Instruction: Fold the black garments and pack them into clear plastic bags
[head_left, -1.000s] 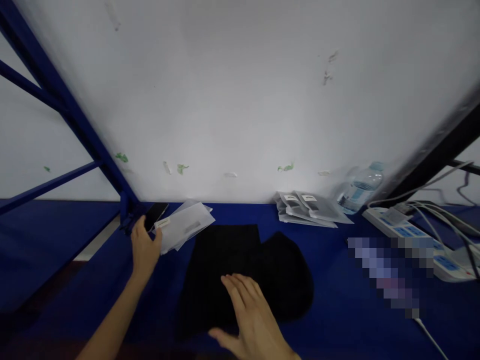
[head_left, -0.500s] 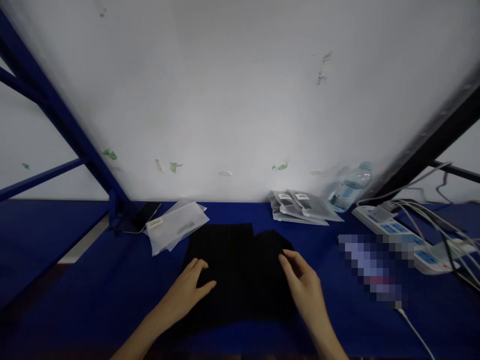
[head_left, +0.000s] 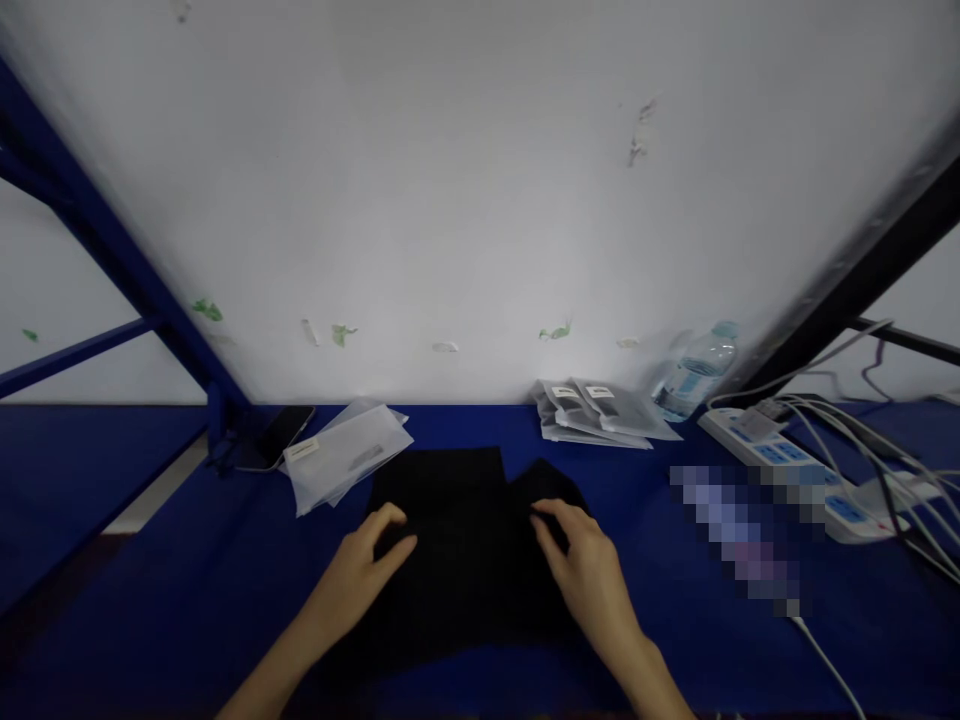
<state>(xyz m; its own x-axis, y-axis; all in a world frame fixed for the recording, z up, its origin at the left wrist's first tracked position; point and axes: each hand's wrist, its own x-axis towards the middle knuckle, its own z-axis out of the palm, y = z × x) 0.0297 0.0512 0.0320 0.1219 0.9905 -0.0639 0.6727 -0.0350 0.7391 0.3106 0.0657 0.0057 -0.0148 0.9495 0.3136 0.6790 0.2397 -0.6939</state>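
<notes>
A piece of black cloth [head_left: 450, 560] lies spread on the blue table, and its dark folds are hard to make out. On its left side rests my left hand [head_left: 360, 565], fingers bent and the thumb apart from them, touching the fabric. My right hand [head_left: 585, 560] pinches the cloth's right part between thumb and forefinger, where a flap [head_left: 551, 480] is bunched up. The other fingers of that hand are curled and partly hidden.
Frosted plastic bags [head_left: 349, 455] and a phone [head_left: 285, 432] lie at the back left. Several filled zip bags [head_left: 600, 415] sit at the back right, beside a water bottle [head_left: 697, 375]. A white power strip [head_left: 787, 465] with tangled cables and a blurred-out object [head_left: 739, 535] are farther right.
My right hand has moved left, drawing the right part of the cloth inward. My left hand has shifted slightly left, its thumb now closer to the fingers.
</notes>
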